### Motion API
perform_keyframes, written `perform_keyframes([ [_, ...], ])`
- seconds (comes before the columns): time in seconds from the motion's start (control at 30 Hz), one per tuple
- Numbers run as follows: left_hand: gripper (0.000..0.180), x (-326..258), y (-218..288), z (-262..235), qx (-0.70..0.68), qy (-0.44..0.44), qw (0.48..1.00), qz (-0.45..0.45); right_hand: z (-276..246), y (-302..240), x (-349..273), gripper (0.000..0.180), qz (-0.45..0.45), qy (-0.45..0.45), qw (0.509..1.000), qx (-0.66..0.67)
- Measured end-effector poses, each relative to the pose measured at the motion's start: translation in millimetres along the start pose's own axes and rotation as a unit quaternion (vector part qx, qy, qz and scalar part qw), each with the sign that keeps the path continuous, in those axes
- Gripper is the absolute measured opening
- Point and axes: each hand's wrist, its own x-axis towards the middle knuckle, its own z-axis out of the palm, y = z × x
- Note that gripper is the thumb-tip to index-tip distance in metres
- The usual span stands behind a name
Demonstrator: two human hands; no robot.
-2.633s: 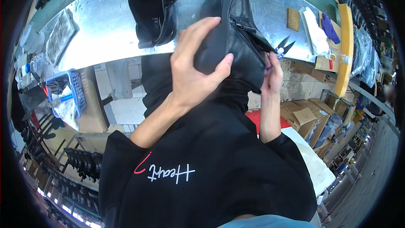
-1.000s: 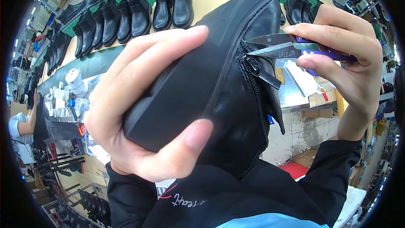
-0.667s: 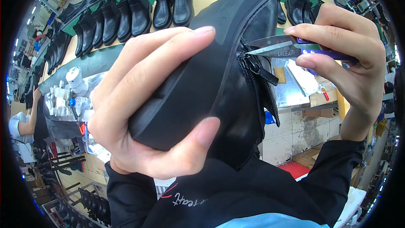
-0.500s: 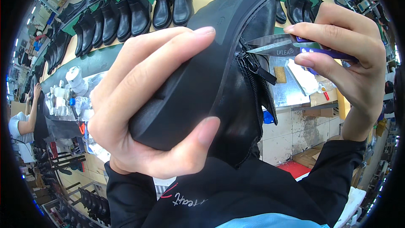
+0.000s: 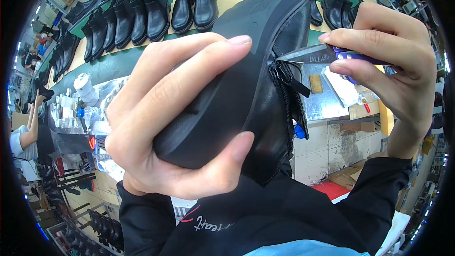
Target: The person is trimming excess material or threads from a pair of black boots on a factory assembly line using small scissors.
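Note:
A black leather ankle boot (image 5: 258, 149) is held up sideways, its dark sole (image 5: 215, 99) facing left. Round the heel end of the sole my left hand (image 5: 163, 114) is closed, thumb below and fingers above. A side zipper (image 5: 286, 99) runs down the boot, with its pull tab (image 5: 299, 87) sticking out to the right. In my right hand (image 5: 386, 59) are small thread snips (image 5: 308, 56) with purple handles, pinched between thumb and fingers. Their blades are together, and the tips touch or nearly touch the boot at the zipper's upper end, close to the sole edge.
Several black boots (image 5: 159, 16) stand in a row along the back of the bench. To the left are a white thread cone (image 5: 84, 85) and plastic-wrapped items. A brown block (image 5: 315, 84) and a white cloth (image 5: 341, 87) lie at right. Another person (image 5: 26, 137) works at far left.
The snips' blades, apart before, have come together at the zipper's end. My left hand and the boot have shifted slightly to the right.

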Motion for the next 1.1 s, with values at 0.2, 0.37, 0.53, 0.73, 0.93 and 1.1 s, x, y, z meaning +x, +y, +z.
perform_keyframes([
  [0.2,0.073,0,0,-1,0.004,-0.011,1.0,-0.001,1,2,-1,0.03,0.002,0.002,1.0,0.005],
  [0.37,0.073,0,0,1,0.001,-0.006,1.0,-0.008,5,4,-2,0.032,0.009,0.008,1.0,0.013],
  [0.53,0.073,-1,-1,2,0.005,-0.004,1.0,-0.007,11,10,-8,0.033,0.003,0.02,1.0,0.013],
  [0.73,0.072,0,-1,3,0.009,-0.007,1.0,-0.006,14,14,-11,0.034,-0.004,0.024,1.0,0.005],
  [0.93,0.072,2,-2,4,0.011,-0.011,1.0,0.001,9,9,-4,0.033,0.004,-0.002,1.0,0.005],
  [1.1,0.071,2,-2,5,0.015,-0.015,1.0,0.002,6,6,1,0.032,-0.005,-0.02,1.0,-0.015],
])
